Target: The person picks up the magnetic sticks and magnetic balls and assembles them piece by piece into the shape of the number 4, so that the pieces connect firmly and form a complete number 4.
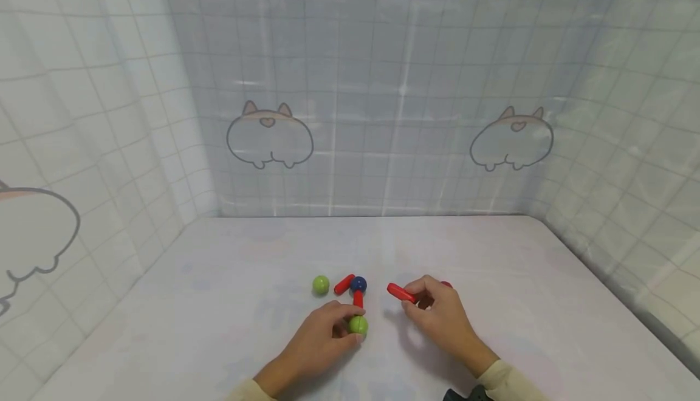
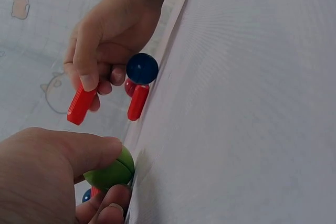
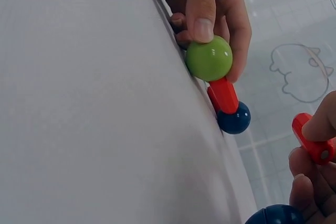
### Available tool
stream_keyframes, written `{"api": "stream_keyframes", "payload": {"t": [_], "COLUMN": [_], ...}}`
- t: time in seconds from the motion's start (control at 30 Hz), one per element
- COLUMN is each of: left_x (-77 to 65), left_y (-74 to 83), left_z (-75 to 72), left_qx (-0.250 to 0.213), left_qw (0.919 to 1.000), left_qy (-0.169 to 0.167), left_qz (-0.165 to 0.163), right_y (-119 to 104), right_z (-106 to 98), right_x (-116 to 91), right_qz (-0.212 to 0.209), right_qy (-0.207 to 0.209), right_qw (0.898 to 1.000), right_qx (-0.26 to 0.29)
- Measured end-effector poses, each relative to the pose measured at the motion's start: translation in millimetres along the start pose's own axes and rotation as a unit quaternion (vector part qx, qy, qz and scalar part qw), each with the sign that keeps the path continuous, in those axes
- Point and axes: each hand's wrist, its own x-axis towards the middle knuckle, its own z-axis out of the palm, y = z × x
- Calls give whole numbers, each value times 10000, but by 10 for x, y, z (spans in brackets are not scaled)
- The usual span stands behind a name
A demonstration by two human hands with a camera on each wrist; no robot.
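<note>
A glossy green ball (image 1: pixel 358 325), thin seam and all, is pinched by the left hand (image 1: pixel 319 337), with an angular red bar (image 1: pixel 358 299) and shiny navy ball (image 1: pixel 358 284) lined up beyond it on the pale desk (image 1: pixel 246 261). A faceted, kinda stubby rod (image 1: pixel 400 292), also red, is pinched midair by the right hand (image 1: pixel 445 322).

Reaches in from the lower edge of the head view with both forearms (image 1: pixel 276 375), slanting toward each other. Holds the left grip (image 1: pixel 322 336) nearer the body, pinching between thumb (image 2: pixel 102 149) and curved fingers (image 2: pixel 118 198). Has the right grip (image 1: pixel 444 319) raised and slightly farther forward, pointing inward, likewise pinching, with thumb (image 3: pixel 323 123) set over bent fingers (image 3: pixel 305 165). Shows bare wrists (image 1: pixel 477 355) emerging from pale sleeves (image 1: pixel 508 381).
</note>
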Motion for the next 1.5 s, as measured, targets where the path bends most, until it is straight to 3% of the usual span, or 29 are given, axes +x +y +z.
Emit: {"api": "stream_keyframes", "payload": {"t": [0.2, 0.47, 0.57, 0.9, 1.07, 1.3, 1.5], "left_x": [11, 34, 35, 60, 62, 65, 62], "left_y": [15, -2, -8, -33, -55, -64, -60], "left_z": [-41, -48, -50, -91, -96, -94, -108], "left_qx": [-42, -40, -56, -15, -19, -52, -93], "left_qw": [10000, 9998, 9997, 9999, 10000, 10000, 9998], "left_qy": [-27, -112, -119, -97, -95, -76, -20], "left_qz": [50, -159, -187, 20, -14, -21, 194], "right_y": [-68, -99, -136, -272, -318, -355, -324], "right_z": [34, 44, 48, 92, 110, 134, 163], "right_x": [6, 26, 31, 32, 25, 3, -5], "right_qz": [228, 199, 371, 698, 861, 761, 698], "right_qy": [-108, -148, -129, -90, -378, -838, -1421], "right_qw": [9995, 9992, 9986, 9968, 9955, 9933, 9866], "right_qx": [209, 302, 344, 379, 152, 230, 392]}}
